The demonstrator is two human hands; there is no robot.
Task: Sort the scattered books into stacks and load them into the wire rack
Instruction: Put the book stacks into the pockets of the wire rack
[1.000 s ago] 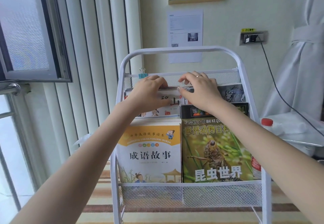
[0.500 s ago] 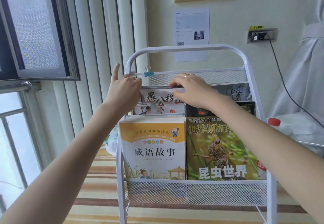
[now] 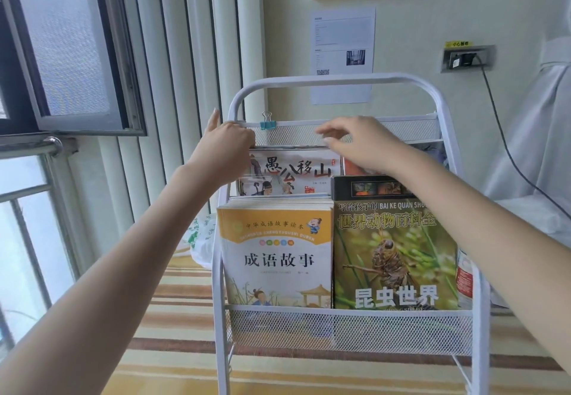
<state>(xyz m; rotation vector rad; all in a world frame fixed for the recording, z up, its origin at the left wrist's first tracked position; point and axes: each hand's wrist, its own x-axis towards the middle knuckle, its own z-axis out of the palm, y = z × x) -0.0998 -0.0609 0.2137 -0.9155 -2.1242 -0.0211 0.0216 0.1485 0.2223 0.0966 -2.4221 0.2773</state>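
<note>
Wire rack (image 3: 336, 81), upper tier: hands at book tops
L hand (image 3: 227, 144) curled on rack's left rail, beside storybook (image 3: 293, 172); R hand (image 3: 360, 144) open, fingers spread, nothing held; insect book (image 3: 392, 249) below.

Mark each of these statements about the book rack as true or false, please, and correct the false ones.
1. The insect book stands in the front tier of the white rack, on the right. True.
2. A red clip hangs on the back tier's rail. False: the binder clip is light blue.
3. The right hand holds a book lifted clear of the rack. False: its fingers are spread above the back row, gripping nothing.
4. The left hand is at the rack's left upright. True.
</note>
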